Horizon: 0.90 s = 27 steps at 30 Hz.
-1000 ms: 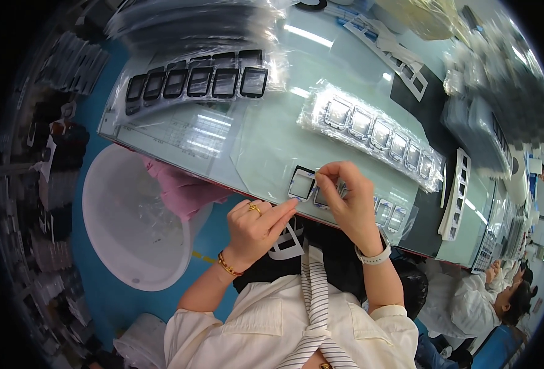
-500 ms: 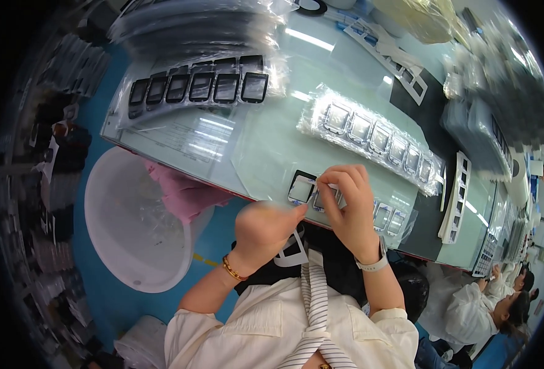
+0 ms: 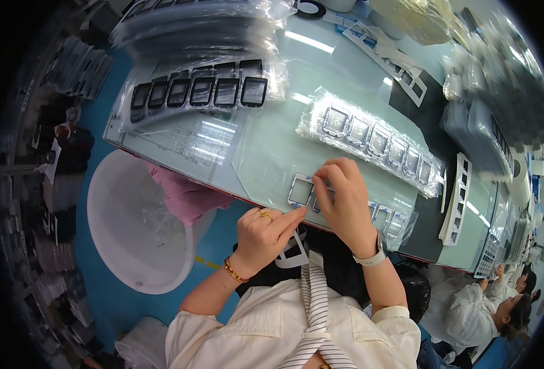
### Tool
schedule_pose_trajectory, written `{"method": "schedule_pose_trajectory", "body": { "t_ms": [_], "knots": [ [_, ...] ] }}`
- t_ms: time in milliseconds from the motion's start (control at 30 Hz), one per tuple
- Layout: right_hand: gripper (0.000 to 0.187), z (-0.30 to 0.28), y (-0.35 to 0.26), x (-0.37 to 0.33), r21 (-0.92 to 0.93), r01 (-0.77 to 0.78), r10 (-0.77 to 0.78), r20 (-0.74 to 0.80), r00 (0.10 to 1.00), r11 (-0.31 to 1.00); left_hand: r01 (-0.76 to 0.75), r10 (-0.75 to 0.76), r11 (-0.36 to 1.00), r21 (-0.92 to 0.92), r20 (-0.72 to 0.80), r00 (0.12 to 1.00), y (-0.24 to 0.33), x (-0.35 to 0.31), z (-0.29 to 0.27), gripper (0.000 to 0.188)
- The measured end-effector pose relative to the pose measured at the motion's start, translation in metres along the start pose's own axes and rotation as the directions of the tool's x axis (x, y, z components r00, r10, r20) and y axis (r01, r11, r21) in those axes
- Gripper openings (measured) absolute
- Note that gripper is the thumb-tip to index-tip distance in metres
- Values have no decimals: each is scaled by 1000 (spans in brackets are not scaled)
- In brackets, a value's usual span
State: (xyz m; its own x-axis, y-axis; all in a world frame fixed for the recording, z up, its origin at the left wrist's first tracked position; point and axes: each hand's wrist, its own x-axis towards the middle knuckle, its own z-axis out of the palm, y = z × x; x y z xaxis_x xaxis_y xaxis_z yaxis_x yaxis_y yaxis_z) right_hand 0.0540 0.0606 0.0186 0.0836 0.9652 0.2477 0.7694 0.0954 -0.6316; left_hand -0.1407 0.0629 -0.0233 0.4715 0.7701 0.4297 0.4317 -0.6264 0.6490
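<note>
A thin rectangular frame (image 3: 291,195) with a pale border and small blue marks lies at the table's near edge, first in a row of similar frames (image 3: 396,225) on clear film. My right hand (image 3: 346,200) is closed in a pinch at its upper right corner; the fingers cover part of the row. My left hand (image 3: 263,237) has most fingers curled, with the index finger reaching to the frame's lower corner. What is under or between its fingertips is too small to make out.
Bagged black frames (image 3: 202,91) stand at the left, below stacked film packs (image 3: 204,37). A wrapped strip of frames (image 3: 370,141) lies ahead. A white tub (image 3: 109,246) with pink cloth (image 3: 183,194) stands below the table's left edge. Co-workers (image 3: 475,313) sit at the right.
The first frame in the row has gone from a black border to a pale one with blue marks. My left hand, blurred before, is now still; my right hand has shifted slightly left and up.
</note>
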Motion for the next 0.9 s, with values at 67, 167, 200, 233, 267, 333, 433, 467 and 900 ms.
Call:
{"method": "schedule_pose_trajectory", "body": {
  "t_ms": [67, 167, 200, 233, 267, 333, 433, 467, 900],
  "knots": [
    [11, 1, 0, 2, -13, 15, -15, -2, 1000, 1000, 3, -3, 1000, -1, 1, 1000, 0, 0, 0, 23],
    [12, 2, -1, 3, -84, 59, -57, 25, 998, 995, 13, -13, 1000, -2, -4, 1000, 1, -1, 0, 22],
    [14, 1, -1, 3, -142, 89, -82, 55, 995, 986, 17, -17, 1000, -1, -1, 1000, 2, 0, -1, 22],
    [14, 1, -2, 3, -143, 89, -83, 52, 995, 986, 19, -19, 1000, -1, 1, 1000, 2, 0, -1, 21],
    [17, 1, -1, 2, -197, 113, -102, 68, 992, 974, 16, -16, 1000, -1, 1, 1000, 3, 0, -1, 21],
    [21, -2, -4, 4, -253, 136, -120, 79, 990, 958, 27, -27, 1000, -9, 7, 1000, 4, 1, -1, 21],
    [30, -11, -7, 8, -336, 61, -75, -31, 997, 940, 29, -28, 1000, -11, 30, 999, 5, 3, -2, 19],
    [35, -14, -2, 6, -279, 48, -57, -26, 998, 959, 21, -20, 1000, -11, 28, 999, 5, 4, -3, 19],
    [25, -125, -25, -123, -120, -328, 347, 436, 831, 937, -133, 159, 926, -353, 47, 986, 34, 28, -39, 32]
  ]
}}
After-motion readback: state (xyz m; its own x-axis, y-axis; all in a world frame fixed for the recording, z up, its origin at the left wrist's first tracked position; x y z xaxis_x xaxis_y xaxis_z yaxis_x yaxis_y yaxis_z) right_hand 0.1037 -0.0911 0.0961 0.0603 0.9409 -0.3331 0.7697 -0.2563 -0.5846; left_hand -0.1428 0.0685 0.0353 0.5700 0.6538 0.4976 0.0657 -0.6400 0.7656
